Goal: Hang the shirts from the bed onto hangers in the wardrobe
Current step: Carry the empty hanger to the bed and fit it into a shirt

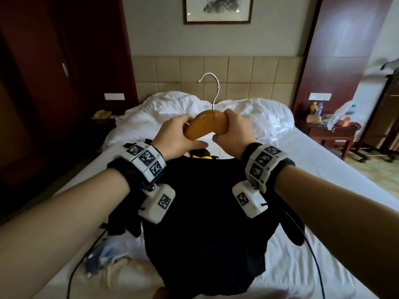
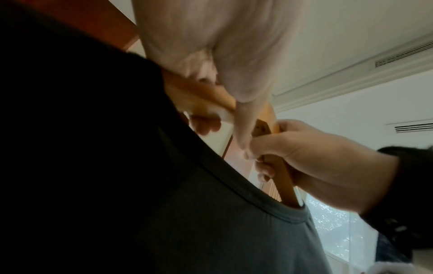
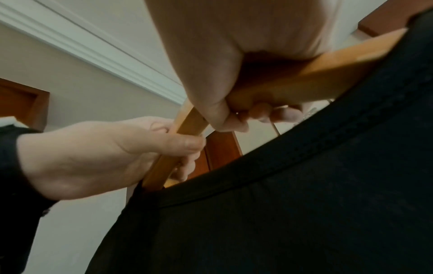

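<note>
A wooden hanger (image 1: 207, 124) with a metal hook (image 1: 214, 87) is held up over the bed. My left hand (image 1: 179, 134) grips its left arm and my right hand (image 1: 233, 130) grips its right arm, both close to the middle. A black shirt (image 1: 207, 212) hangs below the hands, and both hanger arms run down inside its collar. In the left wrist view the hanger (image 2: 284, 183) enters the neckline of the shirt (image 2: 117, 166) under the right hand (image 2: 304, 157). In the right wrist view my fingers (image 3: 276, 113) curl under the hanger (image 3: 328, 70), with the left hand (image 3: 105, 148) beside the collar (image 3: 304, 148).
The bed (image 1: 313, 180) has a white sheet and rumpled pillows (image 1: 172, 104) at the headboard. Loose light-coloured clothes (image 1: 103, 255) lie at the lower left. A nightstand (image 1: 332, 130) with bottles and bags stands on the right. Dark wood panels (image 1: 54, 83) stand on the left.
</note>
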`<action>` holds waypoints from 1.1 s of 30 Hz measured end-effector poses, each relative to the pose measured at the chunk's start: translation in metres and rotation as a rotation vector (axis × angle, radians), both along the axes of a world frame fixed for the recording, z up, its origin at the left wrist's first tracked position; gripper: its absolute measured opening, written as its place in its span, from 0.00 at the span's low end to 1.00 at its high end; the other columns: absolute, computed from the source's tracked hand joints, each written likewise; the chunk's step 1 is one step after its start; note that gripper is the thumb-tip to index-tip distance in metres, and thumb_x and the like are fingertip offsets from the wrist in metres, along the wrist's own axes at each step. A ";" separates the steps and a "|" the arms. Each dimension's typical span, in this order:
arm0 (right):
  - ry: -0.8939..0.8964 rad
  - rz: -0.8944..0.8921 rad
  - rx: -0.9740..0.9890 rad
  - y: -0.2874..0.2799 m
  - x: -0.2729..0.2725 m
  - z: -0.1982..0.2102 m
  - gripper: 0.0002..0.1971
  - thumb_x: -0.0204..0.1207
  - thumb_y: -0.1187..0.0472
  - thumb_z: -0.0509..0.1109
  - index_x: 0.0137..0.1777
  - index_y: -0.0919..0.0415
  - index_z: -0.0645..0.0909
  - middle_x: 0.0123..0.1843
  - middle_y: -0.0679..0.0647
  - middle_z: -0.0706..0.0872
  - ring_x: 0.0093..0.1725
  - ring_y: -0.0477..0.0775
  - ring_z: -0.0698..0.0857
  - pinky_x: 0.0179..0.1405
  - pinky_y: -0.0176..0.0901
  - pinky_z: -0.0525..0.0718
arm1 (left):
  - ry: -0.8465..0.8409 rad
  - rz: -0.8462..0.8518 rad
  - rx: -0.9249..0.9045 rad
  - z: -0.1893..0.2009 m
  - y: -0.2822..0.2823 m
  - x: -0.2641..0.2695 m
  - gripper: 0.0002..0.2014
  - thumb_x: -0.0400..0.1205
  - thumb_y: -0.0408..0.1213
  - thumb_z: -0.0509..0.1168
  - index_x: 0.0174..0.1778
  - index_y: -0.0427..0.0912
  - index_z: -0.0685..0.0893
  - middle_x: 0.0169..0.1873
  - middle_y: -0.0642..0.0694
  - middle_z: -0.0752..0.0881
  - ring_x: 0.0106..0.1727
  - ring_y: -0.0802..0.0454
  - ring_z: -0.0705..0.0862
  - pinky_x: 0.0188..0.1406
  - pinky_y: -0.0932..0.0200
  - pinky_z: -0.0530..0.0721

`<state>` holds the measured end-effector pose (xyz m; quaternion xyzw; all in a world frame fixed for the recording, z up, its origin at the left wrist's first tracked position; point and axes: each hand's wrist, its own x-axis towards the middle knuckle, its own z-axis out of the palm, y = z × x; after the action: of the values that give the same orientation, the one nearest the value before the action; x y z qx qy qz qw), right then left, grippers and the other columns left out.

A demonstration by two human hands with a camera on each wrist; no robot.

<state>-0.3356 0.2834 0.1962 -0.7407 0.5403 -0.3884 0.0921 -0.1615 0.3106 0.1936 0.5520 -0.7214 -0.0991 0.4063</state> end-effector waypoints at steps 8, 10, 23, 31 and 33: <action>-0.021 -0.042 -0.066 -0.002 -0.011 0.012 0.17 0.66 0.66 0.74 0.54 0.56 0.78 0.47 0.50 0.80 0.48 0.55 0.78 0.45 0.48 0.76 | -0.043 -0.028 0.184 -0.041 0.013 0.102 0.26 0.66 0.44 0.85 0.58 0.46 0.86 0.53 0.52 0.88 0.58 0.56 0.85 0.63 0.54 0.81; 0.006 -0.042 -0.091 -0.001 -0.007 0.011 0.18 0.65 0.65 0.74 0.56 0.57 0.79 0.47 0.50 0.80 0.49 0.57 0.78 0.47 0.51 0.79 | -0.028 -0.002 0.255 -0.059 0.018 0.123 0.28 0.67 0.39 0.84 0.62 0.43 0.84 0.57 0.50 0.86 0.60 0.55 0.83 0.60 0.59 0.80; -0.025 -0.058 -0.060 0.005 -0.002 0.014 0.16 0.64 0.66 0.72 0.53 0.57 0.78 0.44 0.52 0.82 0.46 0.59 0.80 0.42 0.49 0.78 | -0.127 0.352 0.658 -0.144 0.041 0.198 0.11 0.77 0.34 0.76 0.53 0.34 0.88 0.49 0.40 0.89 0.54 0.43 0.87 0.57 0.52 0.83; -0.025 -0.039 -0.068 0.010 0.002 0.005 0.19 0.64 0.66 0.73 0.56 0.58 0.79 0.47 0.52 0.81 0.48 0.58 0.79 0.45 0.51 0.81 | 0.044 0.163 0.492 -0.115 0.049 0.183 0.37 0.73 0.26 0.71 0.78 0.50 0.70 0.67 0.48 0.78 0.72 0.52 0.74 0.61 0.51 0.81; -0.033 -0.025 -0.055 0.013 0.006 0.003 0.18 0.65 0.65 0.73 0.55 0.57 0.78 0.46 0.53 0.82 0.47 0.58 0.79 0.44 0.50 0.80 | 0.172 0.094 0.345 -0.090 0.055 0.162 0.39 0.76 0.24 0.69 0.82 0.53 0.66 0.73 0.52 0.73 0.76 0.56 0.69 0.68 0.53 0.76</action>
<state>-0.3299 0.2964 0.1991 -0.7297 0.5369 -0.4166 0.0759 0.0004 0.3656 0.1037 0.6359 -0.6297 -0.2491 0.3702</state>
